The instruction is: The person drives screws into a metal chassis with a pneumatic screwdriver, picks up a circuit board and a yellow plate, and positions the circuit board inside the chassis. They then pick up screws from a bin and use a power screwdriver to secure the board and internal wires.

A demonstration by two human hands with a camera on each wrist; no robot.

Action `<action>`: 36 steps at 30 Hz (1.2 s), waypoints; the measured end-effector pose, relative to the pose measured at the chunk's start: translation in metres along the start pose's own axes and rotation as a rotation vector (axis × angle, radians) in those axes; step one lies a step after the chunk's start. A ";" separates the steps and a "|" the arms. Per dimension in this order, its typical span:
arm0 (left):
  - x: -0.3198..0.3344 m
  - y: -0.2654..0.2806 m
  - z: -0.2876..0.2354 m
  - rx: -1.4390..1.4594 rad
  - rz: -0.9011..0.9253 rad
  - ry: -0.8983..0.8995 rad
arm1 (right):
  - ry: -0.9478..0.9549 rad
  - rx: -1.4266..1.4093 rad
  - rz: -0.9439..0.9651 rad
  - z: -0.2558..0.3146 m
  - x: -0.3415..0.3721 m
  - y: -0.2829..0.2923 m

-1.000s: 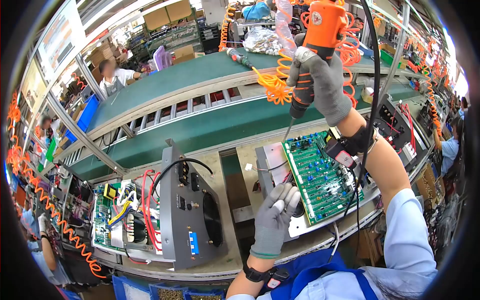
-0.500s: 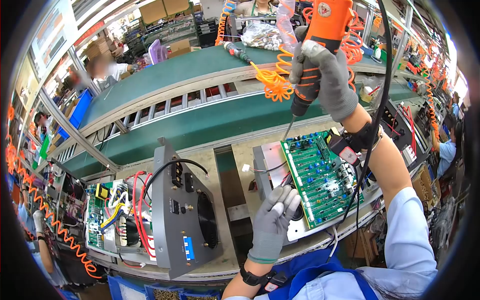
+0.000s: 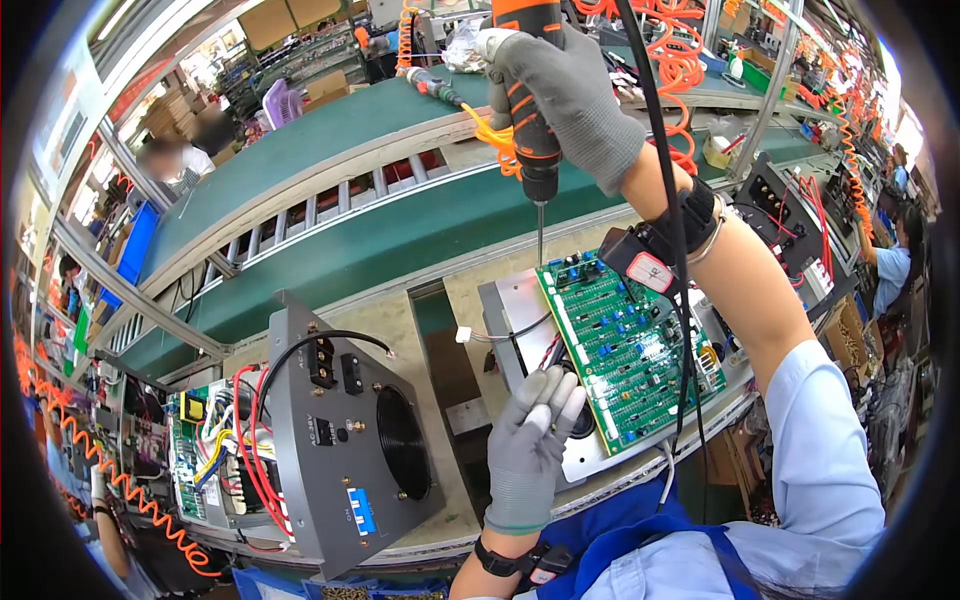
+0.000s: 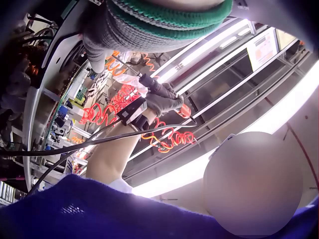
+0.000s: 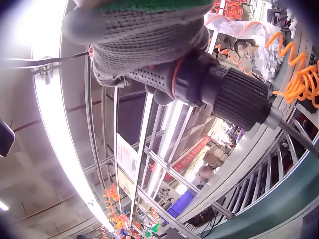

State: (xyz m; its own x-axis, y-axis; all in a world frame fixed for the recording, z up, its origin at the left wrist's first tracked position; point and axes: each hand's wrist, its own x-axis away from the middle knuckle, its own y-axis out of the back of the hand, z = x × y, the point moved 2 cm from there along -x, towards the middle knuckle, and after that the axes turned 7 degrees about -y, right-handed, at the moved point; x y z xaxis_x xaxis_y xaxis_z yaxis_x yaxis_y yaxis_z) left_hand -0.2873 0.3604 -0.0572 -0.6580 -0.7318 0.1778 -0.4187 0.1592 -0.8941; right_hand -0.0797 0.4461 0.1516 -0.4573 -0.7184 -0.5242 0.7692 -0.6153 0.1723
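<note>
My gloved right hand (image 3: pixel 580 112) grips an orange and black power screwdriver (image 3: pixel 533 135), its long bit pointing straight down. The bit's tip is right at the far left corner of a green circuit board (image 3: pixel 620 350), which lies on a silver metal plate (image 3: pixel 516 300). In the right wrist view the ribbed chuck (image 5: pixel 241 97) shows below the glove. Beside the board's left edge is my gloved left hand (image 3: pixel 528 440), fingers bent and drawn together over the plate, near a black round part. I cannot tell whether its fingers hold something small.
To the left stands a grey metal panel (image 3: pixel 340 450) with a fan opening, sockets and red wires behind it. A green conveyor (image 3: pixel 400 250) with rollers runs behind the bench. A black cable (image 3: pixel 672 170) hangs before my right arm. Another screwdriver (image 3: pixel 432 85) lies on the upper belt.
The head view has turned, so the scene sits farther left. The screwdriver went from slanted to upright, its bit still at the board's far left corner. My left hand stays beside the board.
</note>
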 end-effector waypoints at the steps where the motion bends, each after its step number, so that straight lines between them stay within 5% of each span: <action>1: 0.000 -0.001 -0.001 -0.008 -0.002 0.001 | 0.002 0.008 -0.010 0.000 -0.001 -0.001; 10: -0.001 -0.002 -0.003 -0.002 0.024 0.014 | -0.003 -0.163 -0.002 -0.008 -0.003 0.009; 17: 0.001 -0.004 -0.008 -0.158 -0.035 0.008 | -0.179 -0.160 0.130 0.008 0.002 0.006; 21: 0.010 0.004 -0.012 -0.177 -0.040 0.062 | 0.166 -0.520 0.138 0.046 0.029 0.023; 24: 0.020 -0.012 -0.007 -0.072 -0.017 0.115 | 0.183 -0.743 0.251 0.080 0.075 0.051; 25: 0.024 -0.015 -0.006 -0.109 -0.042 0.135 | 0.148 -0.682 0.092 0.101 0.098 0.054; 26: 0.023 -0.014 -0.002 -0.098 0.017 0.155 | 0.169 -0.775 0.157 0.110 0.113 0.066; 31: 0.026 -0.023 0.015 -0.066 0.011 0.141 | 0.391 -0.964 0.265 0.109 0.162 0.114; 36: 0.032 -0.037 0.031 -0.052 0.001 0.132 | 0.591 -1.057 0.177 0.098 0.178 0.127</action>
State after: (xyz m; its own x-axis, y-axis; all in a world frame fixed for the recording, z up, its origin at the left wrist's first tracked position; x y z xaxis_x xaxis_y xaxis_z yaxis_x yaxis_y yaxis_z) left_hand -0.2739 0.3109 -0.0312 -0.7336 -0.6387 0.2323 -0.4475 0.1968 -0.8723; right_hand -0.1072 0.2077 0.1619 -0.2479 -0.3385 -0.9077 0.9099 0.2402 -0.3381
